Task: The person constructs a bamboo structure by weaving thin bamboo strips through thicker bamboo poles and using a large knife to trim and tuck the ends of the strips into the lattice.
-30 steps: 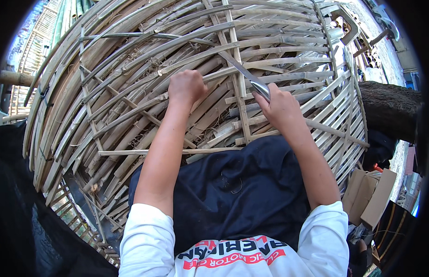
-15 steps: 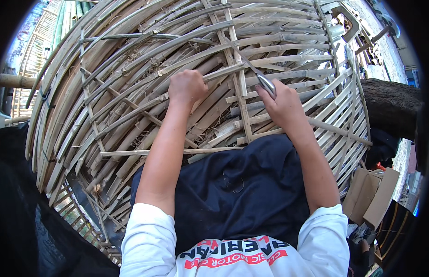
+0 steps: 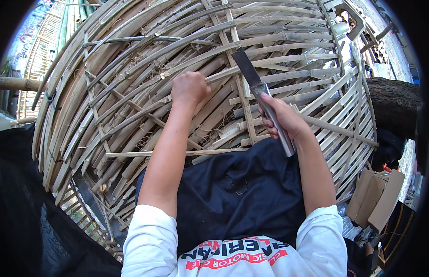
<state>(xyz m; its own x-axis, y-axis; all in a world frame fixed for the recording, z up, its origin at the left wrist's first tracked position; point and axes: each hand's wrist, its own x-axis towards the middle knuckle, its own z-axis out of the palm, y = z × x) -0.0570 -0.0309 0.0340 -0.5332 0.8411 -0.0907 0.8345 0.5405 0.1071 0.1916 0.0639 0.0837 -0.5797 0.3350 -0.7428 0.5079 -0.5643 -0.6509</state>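
My left hand point(image 3: 190, 91) is closed in a fist around a split bamboo strip point(image 3: 222, 74), which slants up and right from it. In my right hand point(image 3: 288, 118) is a knife point(image 3: 247, 67) with a dark, flat blade and a shiny metal handle. Its blade points up and left, the tip lying over a crosswise bamboo slat of the large woven bamboo frame point(image 3: 283, 37). The handle's butt end sticks out below my palm, towards my lap. Whether the blade touches the bamboo I cannot tell.
Dark cloth point(image 3: 223, 184) covers my lap at the frame's near edge. A thick log point(image 3: 393, 102) lies at the right, above an open cardboard box point(image 3: 377, 198). A bamboo pole point(image 3: 18, 83) and black sheeting point(image 3: 34, 212) are at the left.
The knife has turned in my right hand, so the broad blade and long handle now show. That hand has moved slightly down. My left hand keeps its grip on the strip.
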